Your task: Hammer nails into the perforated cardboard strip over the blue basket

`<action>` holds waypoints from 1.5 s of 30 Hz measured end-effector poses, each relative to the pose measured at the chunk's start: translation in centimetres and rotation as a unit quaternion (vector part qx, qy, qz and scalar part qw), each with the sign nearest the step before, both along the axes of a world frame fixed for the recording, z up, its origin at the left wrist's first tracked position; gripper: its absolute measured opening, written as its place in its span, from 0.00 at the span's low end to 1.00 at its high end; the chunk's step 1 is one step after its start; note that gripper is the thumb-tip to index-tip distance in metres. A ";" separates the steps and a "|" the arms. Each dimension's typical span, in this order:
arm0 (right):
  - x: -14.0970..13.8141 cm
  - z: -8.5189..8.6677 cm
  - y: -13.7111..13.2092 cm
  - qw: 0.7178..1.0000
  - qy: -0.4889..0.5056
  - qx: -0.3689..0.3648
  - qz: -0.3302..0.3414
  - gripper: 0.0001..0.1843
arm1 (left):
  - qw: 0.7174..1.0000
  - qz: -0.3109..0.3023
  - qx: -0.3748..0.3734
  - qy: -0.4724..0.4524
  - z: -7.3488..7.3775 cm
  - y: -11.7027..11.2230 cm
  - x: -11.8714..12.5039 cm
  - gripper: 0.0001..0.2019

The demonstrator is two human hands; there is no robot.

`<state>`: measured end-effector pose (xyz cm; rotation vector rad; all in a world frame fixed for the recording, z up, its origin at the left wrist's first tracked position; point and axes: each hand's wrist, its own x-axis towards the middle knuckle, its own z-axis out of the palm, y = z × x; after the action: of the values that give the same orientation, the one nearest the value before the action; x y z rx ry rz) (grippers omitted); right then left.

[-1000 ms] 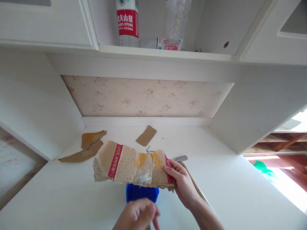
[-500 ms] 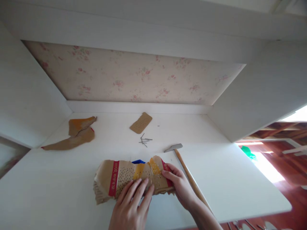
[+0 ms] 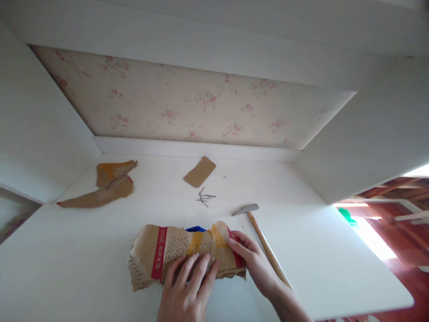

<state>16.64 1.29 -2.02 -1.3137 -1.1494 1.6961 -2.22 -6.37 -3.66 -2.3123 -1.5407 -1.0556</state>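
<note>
A torn strip of brown cardboard, punched full of small holes and marked with red and yellow bands, lies across a blue object that only peeks out at its far edge. My left hand presses flat on the cardboard's middle with fingers stretched out. My right hand pinches the cardboard's right end between thumb and fingers. Both rest on the white desk.
A hammer with a wooden handle lies just right of my right hand. Several loose nails sit behind the cardboard. A small perforated cardboard piece and torn cardboard scraps lie further back. White side panels enclose the desk.
The cardboard came down from held in the air onto the blue object. My left hand moved forward and laid flat on it. The view tilted downward.
</note>
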 end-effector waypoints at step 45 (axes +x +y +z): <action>-1.4 1.3 -3.5 0.940 -0.232 0.247 -0.045 0.06 | 0.998 -0.015 -0.050 -0.020 0.5 -0.5 -0.4 0.17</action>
<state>15.28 -2.22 -0.72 -1.4362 -1.6255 0.9509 -2.61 -6.85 -3.12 -2.4012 -1.6142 -1.0612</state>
